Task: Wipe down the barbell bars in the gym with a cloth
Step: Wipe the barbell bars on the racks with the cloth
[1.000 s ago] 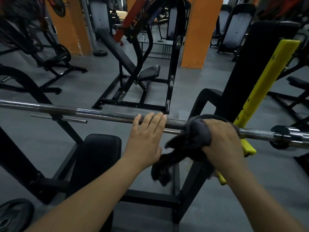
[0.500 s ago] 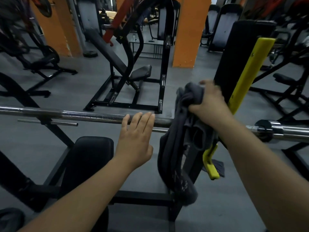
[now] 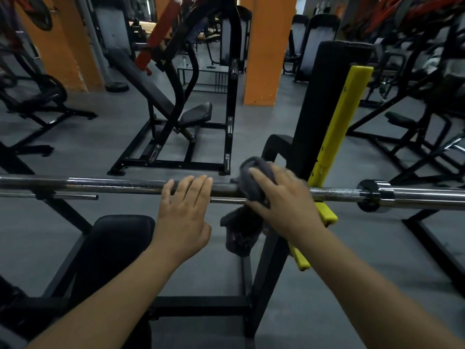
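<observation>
- Cloth [image 3: 254,182] is draped over the bar [image 3: 113,184] right of centre, gripped by the right hand [image 3: 284,197].
- Left hand [image 3: 186,210] rests open on the bar, just beside it.
- Wiping looks underway; the long left stretch and the right sleeve [image 3: 422,195] likely remain.

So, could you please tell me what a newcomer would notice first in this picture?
Probably the chrome barbell running straight across the middle, with the left hand resting on it and the right hand pressing a dark grey cloth around it. Next, the bright yellow rack upright just right of centre, and the orange pillar behind.
</observation>
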Demonstrator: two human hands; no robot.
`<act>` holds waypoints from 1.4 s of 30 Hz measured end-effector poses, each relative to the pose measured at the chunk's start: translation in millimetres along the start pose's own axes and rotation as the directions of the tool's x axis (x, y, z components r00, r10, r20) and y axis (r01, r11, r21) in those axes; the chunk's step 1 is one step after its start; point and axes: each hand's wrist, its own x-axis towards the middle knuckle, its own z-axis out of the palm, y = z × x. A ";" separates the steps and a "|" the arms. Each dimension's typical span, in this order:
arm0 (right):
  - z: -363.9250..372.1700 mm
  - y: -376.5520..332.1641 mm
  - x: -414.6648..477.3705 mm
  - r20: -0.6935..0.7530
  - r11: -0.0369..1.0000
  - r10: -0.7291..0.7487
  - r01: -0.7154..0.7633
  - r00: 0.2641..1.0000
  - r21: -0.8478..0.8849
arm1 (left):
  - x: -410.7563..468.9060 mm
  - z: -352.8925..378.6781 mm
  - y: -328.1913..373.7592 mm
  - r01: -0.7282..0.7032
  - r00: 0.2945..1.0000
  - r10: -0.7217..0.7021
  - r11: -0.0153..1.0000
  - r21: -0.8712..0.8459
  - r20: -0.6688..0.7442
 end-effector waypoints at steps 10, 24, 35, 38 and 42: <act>4.5 -22.8 -9.9 -0.171 0.979 0.057 -0.022 0.984 0.204 | -0.6 -0.5 2.0 0.018 1.000 -0.019 1.000 0.012 0.017; -2.1 -9.5 -3.5 -0.153 0.964 0.160 -0.121 0.975 0.235 | -0.1 -3.8 3.7 0.029 0.995 -0.036 0.997 0.073 0.097; -6.4 -36.5 4.5 -0.191 0.892 0.272 -0.173 0.943 0.419 | -1.5 -5.1 -4.1 -0.016 0.996 0.013 0.999 0.028 0.089; -7.6 -8.6 -22.2 -0.186 0.734 0.629 -0.499 0.754 0.460 | -1.6 -5.7 -6.2 -0.036 0.994 0.034 0.999 0.020 0.104; 4.2 -66.5 -5.6 -0.231 0.790 0.574 -0.457 0.786 0.409 | -0.1 -5.8 -9.1 -0.085 0.987 0.081 0.996 0.024 0.138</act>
